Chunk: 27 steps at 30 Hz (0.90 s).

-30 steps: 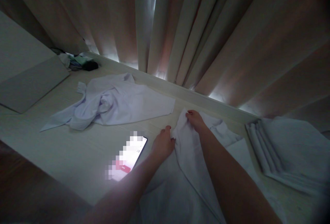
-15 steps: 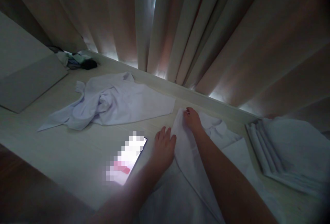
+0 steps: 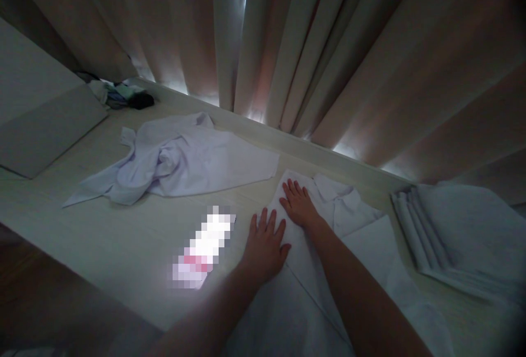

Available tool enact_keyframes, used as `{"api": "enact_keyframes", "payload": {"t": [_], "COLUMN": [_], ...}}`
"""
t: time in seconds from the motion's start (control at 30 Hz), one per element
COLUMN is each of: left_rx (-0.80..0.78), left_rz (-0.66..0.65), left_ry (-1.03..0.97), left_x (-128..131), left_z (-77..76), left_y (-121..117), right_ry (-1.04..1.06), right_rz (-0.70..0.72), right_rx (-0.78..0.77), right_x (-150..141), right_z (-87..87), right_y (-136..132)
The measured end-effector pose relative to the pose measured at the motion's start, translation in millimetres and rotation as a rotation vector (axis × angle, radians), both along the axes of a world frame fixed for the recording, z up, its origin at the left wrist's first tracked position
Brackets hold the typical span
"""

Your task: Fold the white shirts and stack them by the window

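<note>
A white collared shirt [image 3: 370,253] lies in front of me, one side folded over toward its middle. My left hand [image 3: 265,244] rests on the left edge of the folded part, fingers spread. Farther up, near the collar, my right hand [image 3: 298,200] presses flat on the cloth, its fingers stretched out. Neither hand grips anything. Left of my left hand lies a phone [image 3: 203,250] with a lit, blurred-out screen. The lower part of the shirt is partly hidden by my forearms.
Another white shirt [image 3: 197,159] lies crumpled at the back left. Folded white garments [image 3: 464,236] are stacked at the right. A pale board or box [image 3: 45,110] and a small heap of dark and light cloth [image 3: 127,95] sit far left. Curtains [image 3: 263,44] hang behind the table [image 3: 110,247].
My right hand has gone from pinching the shirt's upper edge to lying flat on it. The cloth there is flatter, and my left hand has spread and shifted slightly right.
</note>
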<state>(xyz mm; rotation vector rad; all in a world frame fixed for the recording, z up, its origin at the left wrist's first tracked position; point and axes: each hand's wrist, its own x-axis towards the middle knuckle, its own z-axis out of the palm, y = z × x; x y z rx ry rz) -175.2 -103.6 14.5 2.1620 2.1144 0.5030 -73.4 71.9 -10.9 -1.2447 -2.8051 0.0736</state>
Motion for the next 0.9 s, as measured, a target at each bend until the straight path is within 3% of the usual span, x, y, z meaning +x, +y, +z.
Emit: {"api": "enact_keyframes", "payload": {"t": [0.2,0.3,0.47,0.67,0.77,0.9], "left_rx": [0.037,0.047,0.059,-0.039,-0.051,-0.073], "left_rz": [0.002,0.002,-0.061,-0.083,-0.088,-0.100], "left_ry": [0.068,0.097,0.112,0.137,0.168,0.206], "left_x": [-7,-2,20,31,30,28], "left_z": [-2.2,3.0,13.2,4.7,2.4,3.7], "left_y": [9,8,-10,-36,-40,-35], "right_ry": [-0.028,-0.005,0.003,-0.073,-0.100,-0.099], "right_rz": [-0.051,-0.082,-0.161,-0.412,-0.454,-0.469], "right_rx": [-0.016,0.001,-0.011,-0.017,-0.027,-0.004], "right_x": [-14,-2,76,190,214,216], "right_z": [11.4,23.4,32.0,19.2,13.7,9.7], "right_y": [3,-11,-61,-129,-150,-155]}}
